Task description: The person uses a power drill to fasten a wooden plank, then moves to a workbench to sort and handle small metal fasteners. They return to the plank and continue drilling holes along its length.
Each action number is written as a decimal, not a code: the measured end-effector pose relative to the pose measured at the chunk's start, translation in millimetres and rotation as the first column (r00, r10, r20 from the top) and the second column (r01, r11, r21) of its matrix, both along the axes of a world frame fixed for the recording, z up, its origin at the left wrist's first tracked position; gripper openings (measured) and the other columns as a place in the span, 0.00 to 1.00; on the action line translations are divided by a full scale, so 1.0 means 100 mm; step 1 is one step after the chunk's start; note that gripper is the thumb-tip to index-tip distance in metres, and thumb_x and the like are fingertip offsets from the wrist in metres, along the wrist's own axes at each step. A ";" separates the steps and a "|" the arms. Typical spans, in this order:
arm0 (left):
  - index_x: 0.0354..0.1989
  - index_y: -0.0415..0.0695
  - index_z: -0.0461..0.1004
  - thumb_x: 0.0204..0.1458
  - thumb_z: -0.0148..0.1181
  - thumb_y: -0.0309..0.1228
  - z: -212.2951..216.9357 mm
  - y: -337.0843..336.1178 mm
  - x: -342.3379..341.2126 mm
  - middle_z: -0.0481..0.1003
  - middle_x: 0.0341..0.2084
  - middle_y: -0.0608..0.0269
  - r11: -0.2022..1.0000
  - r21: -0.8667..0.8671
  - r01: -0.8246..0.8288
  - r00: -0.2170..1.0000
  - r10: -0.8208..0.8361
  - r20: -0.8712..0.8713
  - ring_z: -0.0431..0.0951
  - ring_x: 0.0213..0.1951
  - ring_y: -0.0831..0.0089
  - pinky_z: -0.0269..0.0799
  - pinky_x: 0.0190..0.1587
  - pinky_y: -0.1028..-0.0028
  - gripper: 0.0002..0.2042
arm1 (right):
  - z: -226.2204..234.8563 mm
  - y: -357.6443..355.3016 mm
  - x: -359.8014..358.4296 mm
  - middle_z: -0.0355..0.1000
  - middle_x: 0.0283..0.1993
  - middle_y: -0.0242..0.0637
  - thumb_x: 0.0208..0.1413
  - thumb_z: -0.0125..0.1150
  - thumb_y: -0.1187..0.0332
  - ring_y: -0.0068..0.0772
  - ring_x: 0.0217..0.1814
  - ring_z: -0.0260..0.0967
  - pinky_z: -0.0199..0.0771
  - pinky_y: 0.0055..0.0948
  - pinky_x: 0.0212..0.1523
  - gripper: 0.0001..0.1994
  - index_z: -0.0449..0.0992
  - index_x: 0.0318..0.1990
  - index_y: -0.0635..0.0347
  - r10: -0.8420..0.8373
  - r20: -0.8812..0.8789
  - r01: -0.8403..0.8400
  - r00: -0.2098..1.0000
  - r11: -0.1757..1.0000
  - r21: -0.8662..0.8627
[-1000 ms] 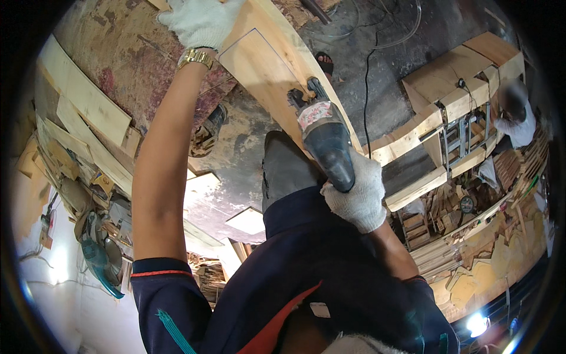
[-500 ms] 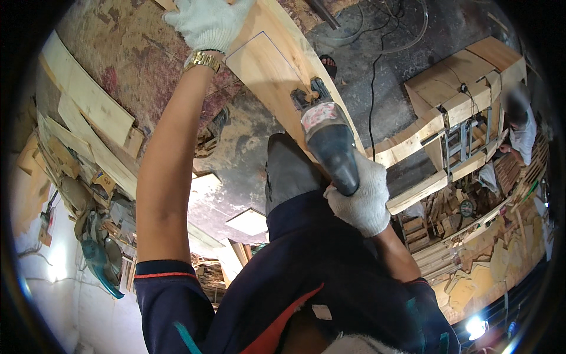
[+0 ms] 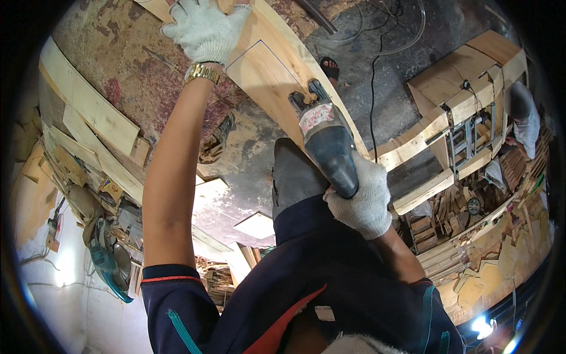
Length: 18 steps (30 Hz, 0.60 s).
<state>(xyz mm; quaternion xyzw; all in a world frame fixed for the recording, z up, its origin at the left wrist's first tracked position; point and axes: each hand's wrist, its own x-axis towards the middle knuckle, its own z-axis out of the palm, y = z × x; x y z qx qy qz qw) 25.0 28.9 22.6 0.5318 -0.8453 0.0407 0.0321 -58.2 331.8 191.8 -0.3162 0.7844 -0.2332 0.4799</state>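
A long pale wooden board [image 3: 259, 76] runs from the upper left down toward my lap, marked with a drawn blue-black outline. In a white knit glove, my left hand [image 3: 207, 29] lies on the board's upper part with its fingers spread. My right hand [image 3: 361, 197], gloved too, is closed around the rear of a dark power tool that looks like a jigsaw [image 3: 330, 147], with a pink-and-white sticker on top. The tool's front rests on the board beside the lower end of the outline. Its blade is hidden from above.
A wooden frame [image 3: 439, 124] with clamps stands at the right, near another person [image 3: 522, 127]. A black cable [image 3: 372, 106] crosses the floor. Long planks [image 3: 88, 100] lie at the left, above a teal circular saw [image 3: 109, 262]. A sandalled foot [image 3: 330, 69] shows beyond the board.
The view has shifted slightly. My left hand stays spread on the board, and my right hand keeps its hold on the jigsaw, which sits at nearly the same spot.
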 end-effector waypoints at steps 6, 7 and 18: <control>0.79 0.50 0.50 0.58 0.56 0.60 0.09 0.06 0.14 0.48 0.79 0.50 0.998 -0.032 -0.057 0.998 0.058 0.026 0.45 0.79 0.53 0.48 0.69 0.34 0.45 | 0.06 -0.02 -0.04 0.75 0.28 0.51 0.38 0.69 0.75 0.61 0.33 0.77 0.76 0.44 0.35 0.17 0.76 0.40 0.63 0.036 0.022 -0.036 0.999 0.999 -0.007; 0.79 0.50 0.50 0.58 0.56 0.60 0.11 0.07 0.15 0.48 0.79 0.50 0.997 -0.035 -0.072 0.997 0.073 0.035 0.45 0.79 0.53 0.49 0.68 0.34 0.45 | 0.08 -0.04 -0.06 0.75 0.28 0.51 0.38 0.69 0.75 0.61 0.33 0.77 0.76 0.44 0.35 0.17 0.76 0.40 0.63 0.047 0.019 -0.047 0.999 0.999 -0.016; 0.79 0.49 0.52 0.58 0.56 0.60 0.09 0.06 0.06 0.49 0.78 0.49 0.998 -0.056 -0.025 0.999 0.027 0.033 0.50 0.77 0.52 0.52 0.67 0.35 0.44 | 0.07 -0.13 -0.04 0.75 0.29 0.52 0.38 0.70 0.74 0.63 0.34 0.76 0.76 0.46 0.36 0.17 0.76 0.40 0.63 0.040 -0.006 -0.040 0.999 0.999 -0.008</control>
